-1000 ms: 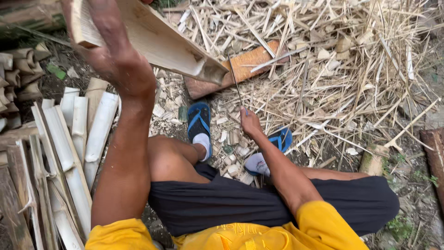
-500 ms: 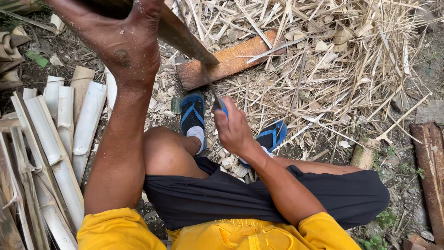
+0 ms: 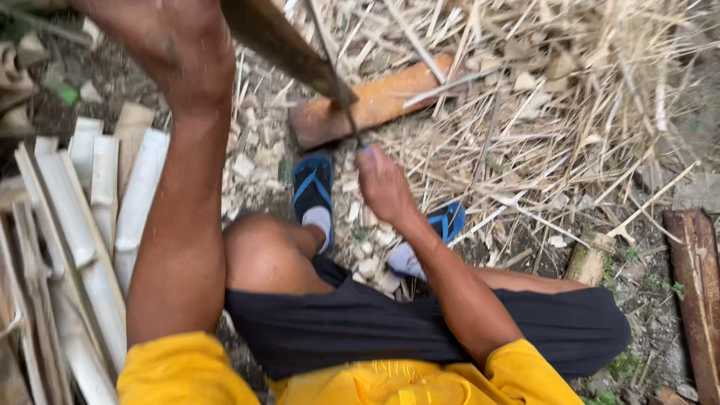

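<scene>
From the head camera, looking down: my left hand [image 3: 176, 49] is raised near the top edge, fingers wrapped round the upper end of a bamboo slat [image 3: 281, 45], which looks dark and blurred here. Its long axis slants from upper left down to lower right, the low end pointing at the orange-brown wooden block [image 3: 390, 97] on the ground. My right hand [image 3: 382, 184] sits just below that low end, fingers curled shut around a handle, with a thin blade [image 3: 337, 82] rising from my fist up along the slat; whether the edge has bitten in, I cannot tell. The block lies on the dirt just beyond my blue sandals [image 3: 313, 184], its length running left-low to right-high. No bins or baskets here; to my left a stack of pale split bamboo pieces [image 3: 90, 225] lies side by side, close against my left arm. Ahead and right spreads a thick litter of dry bamboo shavings [image 3: 570, 112]. A rusty metal bar [image 3: 694, 292] lies at the right edge.
</scene>
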